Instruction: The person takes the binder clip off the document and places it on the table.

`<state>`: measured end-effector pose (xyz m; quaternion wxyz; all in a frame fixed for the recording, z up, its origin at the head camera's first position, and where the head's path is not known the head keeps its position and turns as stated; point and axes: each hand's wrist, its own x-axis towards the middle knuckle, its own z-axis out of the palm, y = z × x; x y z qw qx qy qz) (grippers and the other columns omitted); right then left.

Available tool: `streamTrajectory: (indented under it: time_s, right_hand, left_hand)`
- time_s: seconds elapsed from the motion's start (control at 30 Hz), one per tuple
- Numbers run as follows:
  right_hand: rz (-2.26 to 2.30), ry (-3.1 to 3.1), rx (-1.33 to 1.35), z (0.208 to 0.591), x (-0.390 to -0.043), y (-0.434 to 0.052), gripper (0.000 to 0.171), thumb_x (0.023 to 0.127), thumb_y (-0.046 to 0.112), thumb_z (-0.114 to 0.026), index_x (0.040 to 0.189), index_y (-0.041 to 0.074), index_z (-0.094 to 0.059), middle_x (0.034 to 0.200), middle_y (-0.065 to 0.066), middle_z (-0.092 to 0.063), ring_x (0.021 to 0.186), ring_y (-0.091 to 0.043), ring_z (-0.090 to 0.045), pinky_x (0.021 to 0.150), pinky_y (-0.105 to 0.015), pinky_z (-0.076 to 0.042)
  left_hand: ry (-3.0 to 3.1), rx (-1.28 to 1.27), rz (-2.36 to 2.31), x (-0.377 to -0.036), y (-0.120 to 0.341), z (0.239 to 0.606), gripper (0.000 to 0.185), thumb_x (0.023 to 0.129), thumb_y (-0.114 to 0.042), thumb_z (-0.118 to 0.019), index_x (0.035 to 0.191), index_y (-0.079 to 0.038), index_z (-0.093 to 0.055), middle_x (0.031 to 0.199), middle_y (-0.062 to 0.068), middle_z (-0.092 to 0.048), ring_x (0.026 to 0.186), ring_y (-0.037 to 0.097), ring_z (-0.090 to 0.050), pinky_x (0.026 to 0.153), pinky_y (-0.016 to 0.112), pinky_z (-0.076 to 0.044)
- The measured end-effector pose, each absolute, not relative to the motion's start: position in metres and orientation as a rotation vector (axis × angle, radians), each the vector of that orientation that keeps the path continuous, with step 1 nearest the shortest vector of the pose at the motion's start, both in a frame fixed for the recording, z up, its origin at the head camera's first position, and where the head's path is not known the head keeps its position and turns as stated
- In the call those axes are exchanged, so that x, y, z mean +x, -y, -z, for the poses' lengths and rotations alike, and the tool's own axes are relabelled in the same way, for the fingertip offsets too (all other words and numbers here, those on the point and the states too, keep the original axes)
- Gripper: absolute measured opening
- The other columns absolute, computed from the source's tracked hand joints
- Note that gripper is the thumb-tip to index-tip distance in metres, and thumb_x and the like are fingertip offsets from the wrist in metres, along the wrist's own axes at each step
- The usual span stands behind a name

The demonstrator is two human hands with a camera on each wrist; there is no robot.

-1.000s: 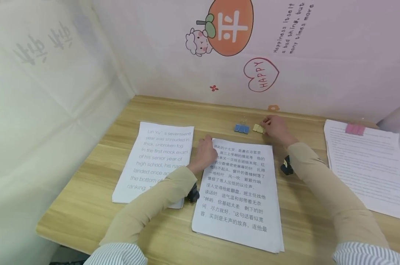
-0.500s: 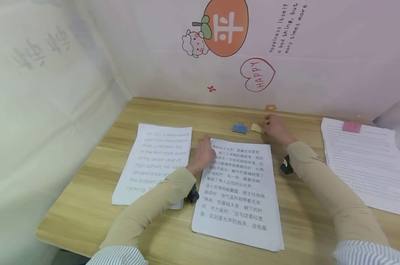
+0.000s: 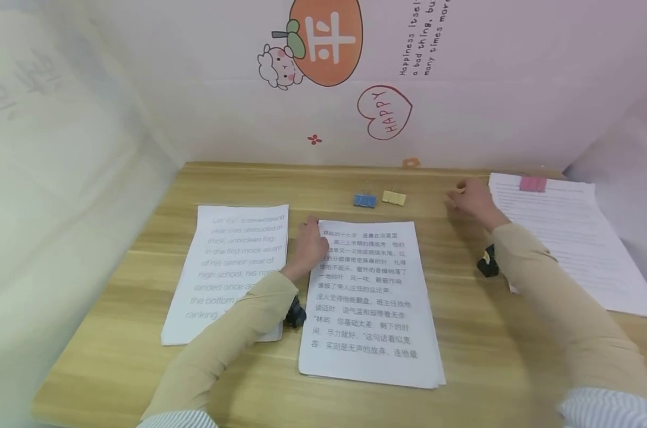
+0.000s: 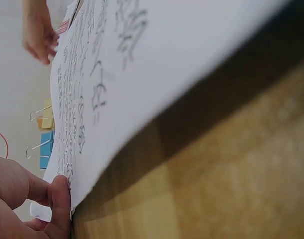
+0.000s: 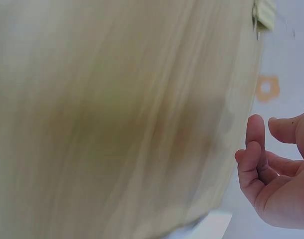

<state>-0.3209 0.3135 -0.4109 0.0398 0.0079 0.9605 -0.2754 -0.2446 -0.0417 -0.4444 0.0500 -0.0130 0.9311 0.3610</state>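
Note:
My left hand (image 3: 310,246) rests on the top left corner of the middle stack of printed sheets (image 3: 366,297); in the left wrist view its fingertips (image 4: 58,196) touch the edge of that stack (image 4: 142,69). My right hand (image 3: 470,199) hovers over bare table between the yellow binder clip (image 3: 393,197) and the right stack of sheets (image 3: 561,244). Its fingers (image 5: 254,159) are loosely curled and hold nothing. A blue binder clip (image 3: 364,200) lies just left of the yellow one; both clips, blue (image 4: 46,147) and yellow (image 4: 46,122), also show in the left wrist view.
A single English-text sheet (image 3: 232,267) lies left of the middle stack. A pink clip (image 3: 533,183) sits on the top edge of the right stack. The wooden table (image 3: 462,333) is boxed in by a decorated back wall and a pale left wall.
My right hand has left the yellow clip and moved right, toward the right stack. The clip stays on the table. My left hand keeps its place on the middle stack.

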Motion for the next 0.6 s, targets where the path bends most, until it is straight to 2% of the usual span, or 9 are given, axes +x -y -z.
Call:
streamTrajectory:
  time_s: [0.1,0.2,0.3,0.37,0.43,0.6]
  right_hand:
    - [0.799,-3.006,0.075,0.413,-0.315,-0.340,0.053,0.094,0.021,-0.047,0.123,-0.023,-0.042,0.107,-0.037,-0.060,0.090,-0.045,-0.065,0.095,-0.058,-0.045]
    - [0.742,-3.018,0.155,0.413,-0.308,-0.367,0.054,0.092,0.022,-0.045,0.121,-0.024,-0.042,0.111,-0.040,-0.056,0.105,-0.055,-0.051,0.099,-0.062,-0.039]
    - [0.719,-3.003,0.246,0.414,-0.298,-0.396,0.055,0.091,0.021,-0.044,0.121,-0.025,-0.041,0.116,-0.045,-0.047,0.109,-0.059,-0.042,0.101,-0.065,-0.034]
    - [0.715,-2.992,0.307,0.416,-0.288,-0.415,0.056,0.090,0.020,-0.044,0.121,-0.026,-0.040,0.119,-0.046,-0.043,0.110,-0.060,-0.040,0.101,-0.067,-0.032]
    - [0.712,-2.994,0.371,0.418,-0.277,-0.433,0.054,0.086,0.017,-0.047,0.118,-0.026,-0.042,0.117,-0.047,-0.043,0.105,-0.059,-0.042,0.096,-0.067,-0.035]
    - [0.699,-2.965,0.560,0.422,-0.250,-0.473,0.054,0.079,0.012,-0.050,0.115,-0.027,-0.039,0.116,-0.046,-0.040,0.102,-0.058,-0.040,0.088,-0.066,-0.036]
  left_hand:
    - [-2.841,-0.049,-1.105,-0.246,0.042,0.446,0.050,0.085,0.000,-0.049,0.133,0.004,-0.038,0.113,0.023,-0.050,0.084,0.028,-0.053,0.065,0.030,-0.049]
    - [-2.852,-0.053,-1.111,-0.247,0.043,0.445,0.050,0.084,0.000,-0.049,0.132,0.005,-0.039,0.113,0.023,-0.050,0.086,0.029,-0.053,0.067,0.032,-0.050]
    - [-2.857,-0.066,-1.106,-0.248,0.043,0.445,0.050,0.084,0.001,-0.050,0.132,0.004,-0.039,0.114,0.022,-0.049,0.090,0.029,-0.052,0.073,0.034,-0.051]
    - [-2.853,-0.082,-1.100,-0.247,0.042,0.444,0.050,0.084,0.000,-0.050,0.133,0.003,-0.039,0.115,0.021,-0.049,0.092,0.029,-0.051,0.076,0.035,-0.051]
    - [-2.846,-0.096,-1.098,-0.246,0.042,0.444,0.051,0.084,0.000,-0.051,0.133,0.002,-0.039,0.115,0.020,-0.049,0.093,0.028,-0.050,0.078,0.035,-0.050]
    - [-2.833,-0.108,-1.098,-0.244,0.039,0.442,0.050,0.084,0.000,-0.051,0.132,0.002,-0.040,0.113,0.020,-0.049,0.092,0.028,-0.049,0.077,0.035,-0.050]
